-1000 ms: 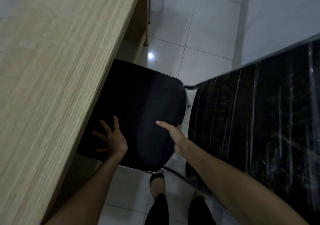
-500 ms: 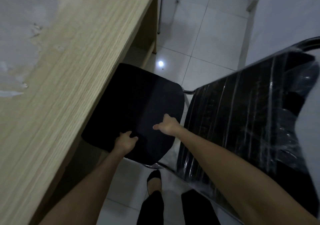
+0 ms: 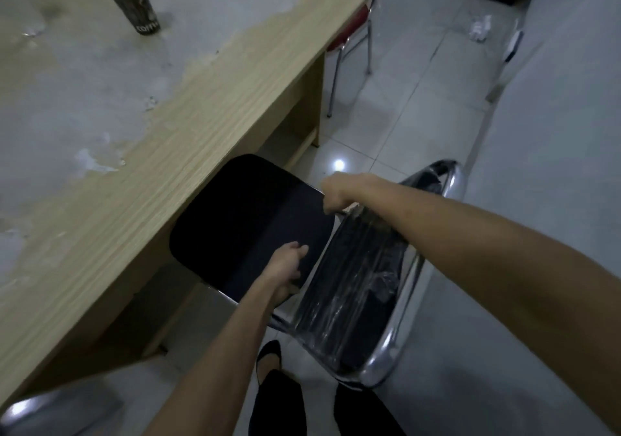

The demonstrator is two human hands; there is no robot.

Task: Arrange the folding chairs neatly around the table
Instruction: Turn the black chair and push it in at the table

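Note:
A black folding chair stands beside the wooden table (image 3: 208, 153). Its flat black seat (image 3: 248, 224) reaches partly under the table's edge. Its plastic-wrapped backrest (image 3: 356, 288) in a chrome frame tilts toward me on the right. My left hand (image 3: 287, 267) grips the rear edge of the seat near the backrest. My right hand (image 3: 339, 193) is closed on the seat's far rear corner where the frame meets it.
A red chair (image 3: 349, 36) with chrome legs stands at the table's far end. A paper coffee cup (image 3: 136, 7) sits on the worn tabletop. A white wall (image 3: 554, 167) runs close on the right, leaving a narrow tiled aisle. My feet (image 3: 268, 358) are below the chair.
Both hands went from lying flat on the seat to gripping its rear edge. The view has risen and pulled back, showing more tabletop and the whole chrome backrest frame.

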